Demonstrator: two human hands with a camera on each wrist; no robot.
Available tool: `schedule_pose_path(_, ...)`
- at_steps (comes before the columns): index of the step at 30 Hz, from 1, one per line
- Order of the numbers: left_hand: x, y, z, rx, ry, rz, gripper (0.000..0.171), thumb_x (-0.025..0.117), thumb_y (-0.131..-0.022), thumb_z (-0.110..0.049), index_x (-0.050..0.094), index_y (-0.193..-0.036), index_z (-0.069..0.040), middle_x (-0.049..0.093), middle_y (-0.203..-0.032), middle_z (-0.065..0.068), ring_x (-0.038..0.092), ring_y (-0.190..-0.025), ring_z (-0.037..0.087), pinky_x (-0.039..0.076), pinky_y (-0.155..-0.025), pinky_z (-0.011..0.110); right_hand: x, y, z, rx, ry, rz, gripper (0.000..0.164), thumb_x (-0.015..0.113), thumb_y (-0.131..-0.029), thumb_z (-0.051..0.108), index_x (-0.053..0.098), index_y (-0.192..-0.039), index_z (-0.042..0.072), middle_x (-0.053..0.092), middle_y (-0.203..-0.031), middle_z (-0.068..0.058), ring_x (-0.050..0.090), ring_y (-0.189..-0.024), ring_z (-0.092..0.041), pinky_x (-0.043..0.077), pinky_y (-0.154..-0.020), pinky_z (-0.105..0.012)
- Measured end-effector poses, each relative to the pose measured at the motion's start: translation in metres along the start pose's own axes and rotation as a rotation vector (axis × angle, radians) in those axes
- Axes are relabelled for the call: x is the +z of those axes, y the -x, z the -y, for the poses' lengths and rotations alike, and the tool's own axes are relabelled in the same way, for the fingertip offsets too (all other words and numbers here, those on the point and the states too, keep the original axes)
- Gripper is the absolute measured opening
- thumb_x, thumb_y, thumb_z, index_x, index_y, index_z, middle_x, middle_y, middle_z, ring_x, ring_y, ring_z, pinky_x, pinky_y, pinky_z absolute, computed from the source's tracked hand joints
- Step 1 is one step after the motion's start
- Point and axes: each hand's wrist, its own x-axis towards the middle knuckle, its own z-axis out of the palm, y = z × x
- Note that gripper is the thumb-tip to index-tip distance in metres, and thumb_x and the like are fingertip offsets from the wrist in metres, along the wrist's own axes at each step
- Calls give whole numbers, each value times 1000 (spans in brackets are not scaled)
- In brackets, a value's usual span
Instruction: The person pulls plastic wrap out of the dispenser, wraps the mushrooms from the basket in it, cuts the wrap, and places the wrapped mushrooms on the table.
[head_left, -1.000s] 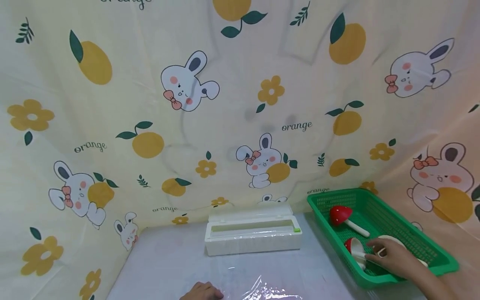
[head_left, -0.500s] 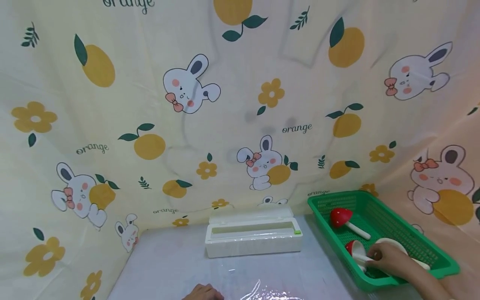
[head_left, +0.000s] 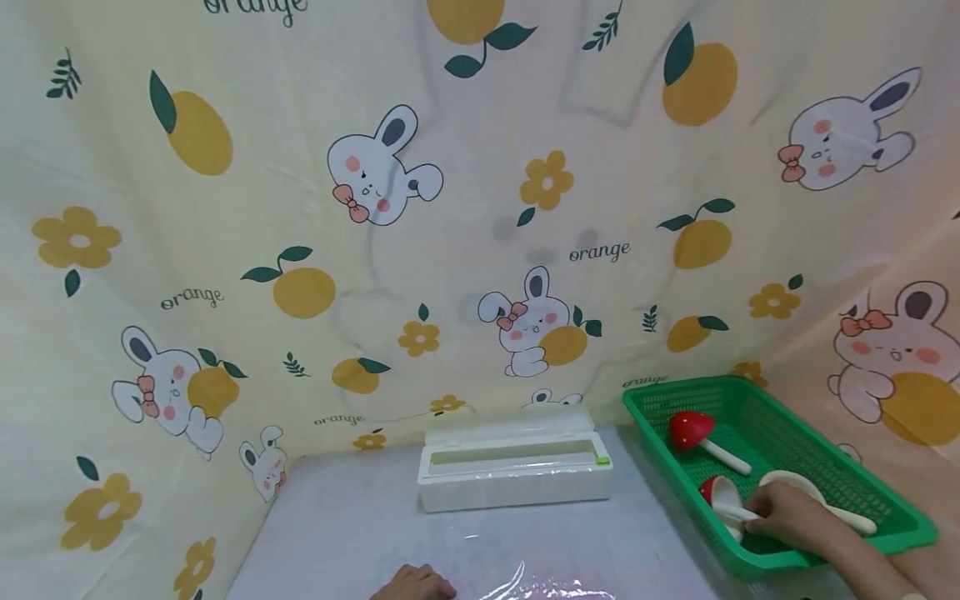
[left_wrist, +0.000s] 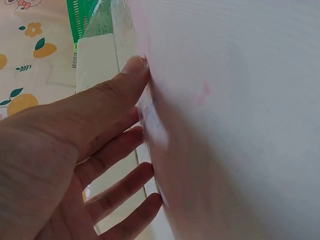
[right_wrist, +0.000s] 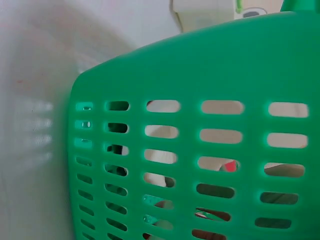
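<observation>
My right hand reaches into the green basket and pinches the white handle of a red-capped mushroom-shaped ladle, whose pale hollow side shows. A second mushroom-shaped ladle, red with white dots, lies behind it. To the right of my fingers is a cream spoon-like piece, partly covered by the hand. In the right wrist view the slotted basket wall hides most of the hand. My left hand rests its fairly straight fingertips on the film-covered tabletop.
Behind the hands stands a long white cling-film box with its lid raised and a green slider at the right end. Shiny clear film lies at the table's front. A printed cloth hangs close behind.
My right hand has closed its fingers on the ladle's handle, and the ladle has shifted slightly. The left hand stays in place. The head view has moved a little.
</observation>
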Motion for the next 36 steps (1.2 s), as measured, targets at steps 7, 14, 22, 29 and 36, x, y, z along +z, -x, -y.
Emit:
schedule_pose_path(7,1,-2,-2,48,-12,-35,21,65,-96,-36,67,-109,-20,59,-97,-21,55,-92,-5,45,-78,28,-4,5,-1,-40,3,-54,14,75,-89,18,74,-93,4,69,-80,6,56,-68,1,47,-60,-24)
schedule_pose_path(14,5,-2,-3,-29,26,-10,23,63,-97,-43,67,-110,-24,58,-98,-25,54,-93,-5,46,-80,29,-5,7,4,62,41,-156,19,77,-87,24,76,-97,7,71,-87,2,59,-72,-3,50,-62,-25)
schedule_pose_path(22,4,0,-4,-50,31,-11,23,62,-97,-44,67,-109,-26,57,-98,-25,54,-92,-5,46,-80,30,-7,11,18,182,30,-292,39,74,-90,36,74,-110,2,73,-95,-11,66,-79,-19,50,-62,-34)
schedule_pose_path(29,1,1,-8,-40,9,-25,18,64,-96,-39,68,-108,-26,59,-97,-24,55,-92,-4,46,-80,29,-13,18,35,186,11,-447,48,69,-94,42,70,-118,0,73,-98,-16,66,-82,-25,50,-62,-36)
schedule_pose_path(36,-5,-1,-14,-92,31,24,25,62,-97,-45,68,-109,-23,60,-102,-21,55,-96,-1,47,-83,31,-17,14,69,141,-11,-574,42,71,-93,40,71,-119,7,73,-96,-9,58,-74,-8,45,-58,-27)
